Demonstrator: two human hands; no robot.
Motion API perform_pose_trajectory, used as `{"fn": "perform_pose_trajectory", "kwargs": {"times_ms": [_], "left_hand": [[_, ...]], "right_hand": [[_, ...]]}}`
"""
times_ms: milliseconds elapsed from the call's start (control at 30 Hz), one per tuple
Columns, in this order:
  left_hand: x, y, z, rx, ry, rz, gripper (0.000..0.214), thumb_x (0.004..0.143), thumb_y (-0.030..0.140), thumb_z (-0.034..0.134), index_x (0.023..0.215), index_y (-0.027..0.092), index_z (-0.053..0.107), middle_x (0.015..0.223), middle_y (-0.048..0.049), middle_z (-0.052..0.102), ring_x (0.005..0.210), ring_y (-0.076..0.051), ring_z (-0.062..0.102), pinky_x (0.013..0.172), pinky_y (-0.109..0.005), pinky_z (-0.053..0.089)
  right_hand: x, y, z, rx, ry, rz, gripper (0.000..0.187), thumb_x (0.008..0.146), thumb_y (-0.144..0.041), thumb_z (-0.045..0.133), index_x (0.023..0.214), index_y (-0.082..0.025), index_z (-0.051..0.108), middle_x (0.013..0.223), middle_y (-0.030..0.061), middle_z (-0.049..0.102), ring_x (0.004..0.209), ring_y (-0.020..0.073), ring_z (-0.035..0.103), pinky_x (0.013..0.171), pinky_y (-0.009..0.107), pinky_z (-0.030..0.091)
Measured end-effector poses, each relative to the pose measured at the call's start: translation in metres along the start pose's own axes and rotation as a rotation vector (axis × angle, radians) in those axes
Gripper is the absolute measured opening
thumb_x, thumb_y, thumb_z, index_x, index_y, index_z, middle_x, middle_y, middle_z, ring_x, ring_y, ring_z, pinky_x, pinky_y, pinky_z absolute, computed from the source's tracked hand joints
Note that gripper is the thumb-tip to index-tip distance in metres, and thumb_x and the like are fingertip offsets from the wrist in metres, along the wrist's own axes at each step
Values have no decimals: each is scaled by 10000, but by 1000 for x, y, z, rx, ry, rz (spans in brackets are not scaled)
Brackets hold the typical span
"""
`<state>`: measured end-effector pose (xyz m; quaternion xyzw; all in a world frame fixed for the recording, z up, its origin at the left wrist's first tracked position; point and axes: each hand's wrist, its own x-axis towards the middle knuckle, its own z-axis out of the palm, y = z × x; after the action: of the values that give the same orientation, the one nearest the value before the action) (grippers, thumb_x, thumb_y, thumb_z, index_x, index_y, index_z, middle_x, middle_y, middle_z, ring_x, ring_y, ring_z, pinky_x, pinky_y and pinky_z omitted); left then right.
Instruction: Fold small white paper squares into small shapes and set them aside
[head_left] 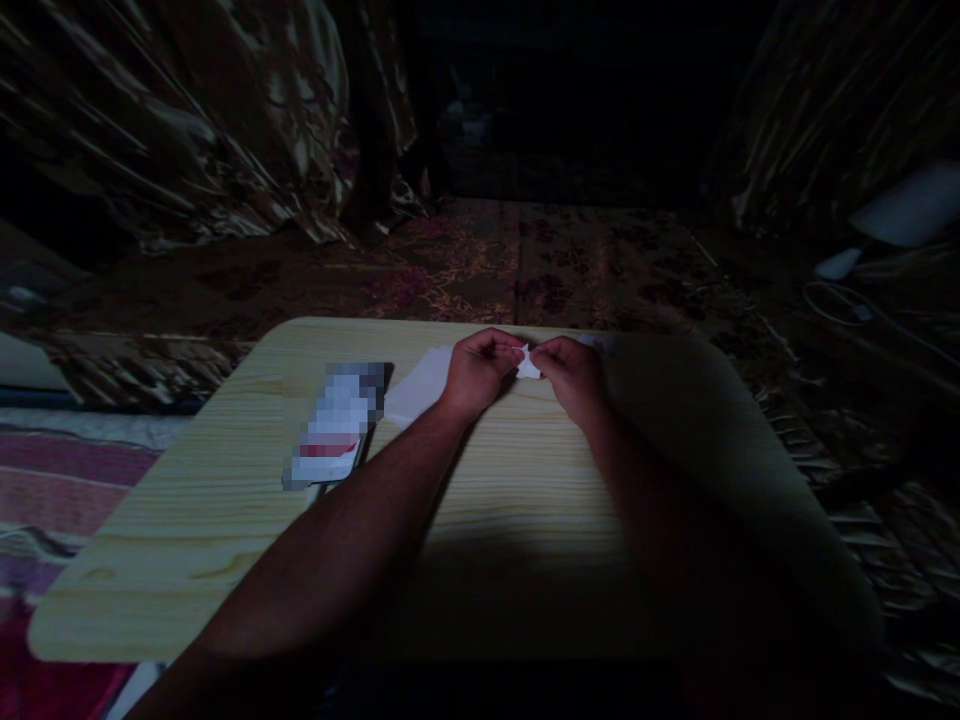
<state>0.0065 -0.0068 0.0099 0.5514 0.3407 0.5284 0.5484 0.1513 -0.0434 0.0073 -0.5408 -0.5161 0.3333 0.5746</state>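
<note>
The left forearm (334, 540) is bare, broad toward the elbow and tapering to the wrist. The left hand (474, 378) and right hand (576, 375) are ungloved. The right forearm (637, 480) narrows likewise, its upper part too shadowed for me to make out.

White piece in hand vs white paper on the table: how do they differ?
Size: the white piece is much smaller than the white paper. Support: the left hand and right hand pinch the piece; the paper lies on the table. Outline: the piece looks pointed, the paper's visible edges straighter. Both are white.
</note>
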Motion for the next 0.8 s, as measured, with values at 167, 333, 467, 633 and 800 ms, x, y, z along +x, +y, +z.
{"fn": "perform_pose_trajectory", "kwargs": {"times_ms": [167,333,467,633,800], "left_hand": [[1,0,-1,26,3,3,281,601,327,875,751,156,711,681,-18,690,598,-109,583,592,-247,473],[1,-1,-2,30,3,-25,265,598,305,867,749,150,714,685,-23,698,592,-111,580,580,-247,465],[0,0,-1,9,-3,-40,254,598,281,861,746,147,704,671,-23,701,585,-116,588,573,-249,463],[-1,2,0,9,5,-34,246,597,271,857,739,150,698,657,-17,693,573,-115,584,561,-246,454],[1,0,-1,9,-13,-21,245,585,255,862,736,152,700,663,-15,698,580,-110,587,579,-244,459]], "right_hand": [[1,2,-1,-25,-20,-19,158,754,-345,674,741,-188,676,634,-16,637,609,133,555,600,269,421],[2,6,0,3,-7,-23,153,720,-337,696,722,-190,655,639,-20,628,601,128,535,588,265,404],[2,7,1,7,8,-26,140,702,-324,689,707,-195,635,631,-26,610,598,126,523,584,262,399],[0,3,3,3,15,-10,136,692,-325,682,699,-201,626,626,-29,607,595,124,517,584,262,403],[0,-1,2,0,1,-3,139,689,-328,677,707,-202,623,625,-24,607,586,126,513,567,262,401]]}}
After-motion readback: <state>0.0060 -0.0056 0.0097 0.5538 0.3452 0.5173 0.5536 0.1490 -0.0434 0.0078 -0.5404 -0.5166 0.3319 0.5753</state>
